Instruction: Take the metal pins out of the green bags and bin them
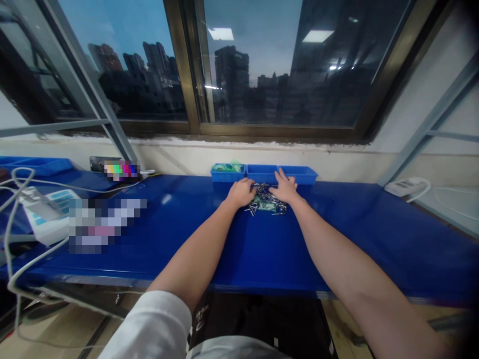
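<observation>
Flanking metal pins [277, 205] on the bench [262, 249] with curled left hand [241, 193], any pinch hidden, and spread right hand [285, 190], probably to contain the loose heap, short of the blue tray [262, 174] beyond.

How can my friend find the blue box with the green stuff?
Find the big window, then the blue table below it. Near the wall, just past the left hand, blue boxes sit in a row. It's the leftmost in that row, the only one there with green stuff showing inside.
</observation>
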`<act>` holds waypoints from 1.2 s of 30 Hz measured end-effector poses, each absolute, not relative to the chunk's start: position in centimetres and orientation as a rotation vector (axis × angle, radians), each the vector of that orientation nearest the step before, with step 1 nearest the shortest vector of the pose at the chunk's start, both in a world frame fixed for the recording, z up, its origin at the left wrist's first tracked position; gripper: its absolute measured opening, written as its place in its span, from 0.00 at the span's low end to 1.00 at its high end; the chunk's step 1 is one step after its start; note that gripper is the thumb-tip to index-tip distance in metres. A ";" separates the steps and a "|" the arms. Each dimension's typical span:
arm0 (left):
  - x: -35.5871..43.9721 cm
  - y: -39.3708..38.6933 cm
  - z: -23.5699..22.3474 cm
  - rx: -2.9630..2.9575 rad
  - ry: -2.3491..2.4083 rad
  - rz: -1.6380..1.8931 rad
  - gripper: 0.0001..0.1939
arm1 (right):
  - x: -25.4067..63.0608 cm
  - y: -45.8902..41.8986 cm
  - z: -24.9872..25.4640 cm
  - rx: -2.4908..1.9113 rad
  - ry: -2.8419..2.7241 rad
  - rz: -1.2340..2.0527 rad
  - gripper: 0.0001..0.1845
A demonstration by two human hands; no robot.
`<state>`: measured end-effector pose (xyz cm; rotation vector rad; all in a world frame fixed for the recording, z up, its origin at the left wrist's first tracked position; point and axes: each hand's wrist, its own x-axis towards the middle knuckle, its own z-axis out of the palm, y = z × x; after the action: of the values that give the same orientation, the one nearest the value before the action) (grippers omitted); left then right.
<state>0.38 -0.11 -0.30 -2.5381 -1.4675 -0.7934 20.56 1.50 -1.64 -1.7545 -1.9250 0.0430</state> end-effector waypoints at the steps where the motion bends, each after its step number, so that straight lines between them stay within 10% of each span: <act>1: 0.4 -0.1 -0.3 -2.543 -1.464 -0.788 0.14 | 20.5 1.5 -1.6 -1.733 -1.928 0.053 0.41; 19: 0.2 0.2 -1.4 -2.734 -1.495 -0.597 0.24 | 18.1 1.0 -2.2 -1.480 -2.121 0.161 0.07; 36: 0.4 0.1 -0.7 -2.669 -1.299 -0.909 0.19 | 18.0 0.2 -1.0 -1.371 -1.934 0.155 0.11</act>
<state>0.39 0.12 -0.70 -2.6686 -1.2993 -0.9086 17.96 0.20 -0.97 -1.3713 -1.9342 0.1551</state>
